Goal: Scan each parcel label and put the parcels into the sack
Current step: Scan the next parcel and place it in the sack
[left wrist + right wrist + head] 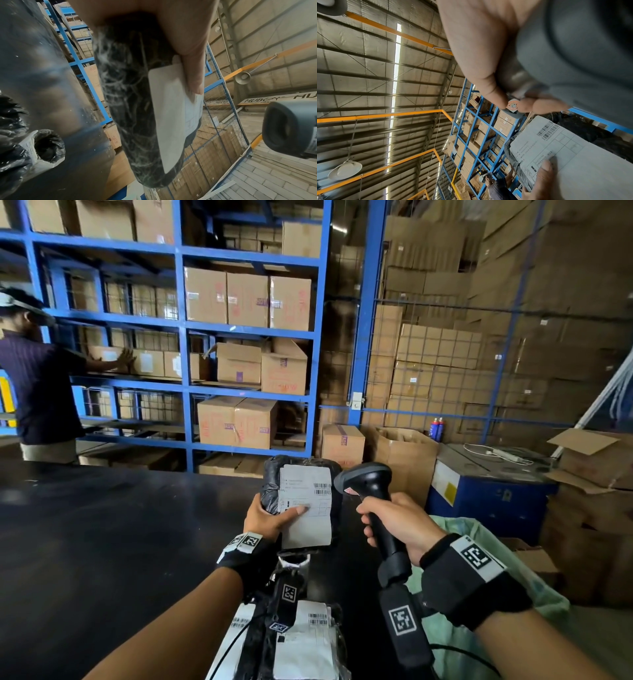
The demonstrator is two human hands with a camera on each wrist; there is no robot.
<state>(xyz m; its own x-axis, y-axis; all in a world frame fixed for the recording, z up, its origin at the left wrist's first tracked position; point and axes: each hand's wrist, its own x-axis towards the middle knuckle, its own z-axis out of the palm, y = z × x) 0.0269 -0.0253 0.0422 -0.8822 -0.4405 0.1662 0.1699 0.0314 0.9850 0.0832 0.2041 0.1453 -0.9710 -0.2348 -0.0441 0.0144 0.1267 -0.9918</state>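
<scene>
My left hand [270, 518] grips a black-wrapped parcel [272, 474] upright above the black table [102, 525], thumb pressed on its white label [305, 505]. Barcodes sit at the label's upper right. In the left wrist view the parcel [130, 108] and label [171, 121] fill the middle. My right hand [397, 522] holds a black barcode scanner [368, 484] by its handle, its head close to the right of the label. The right wrist view shows the label [565, 148] below the scanner [573, 54]. A pale green sack [479, 594] lies under my right forearm.
More wrapped parcels with white labels [308, 642] lie on the table near my body. Blue shelving [181, 337] with cardboard boxes stands behind the table. Another person [37, 378] reaches into the shelves at the left. A blue machine [486, 491] and stacked boxes stand at the right.
</scene>
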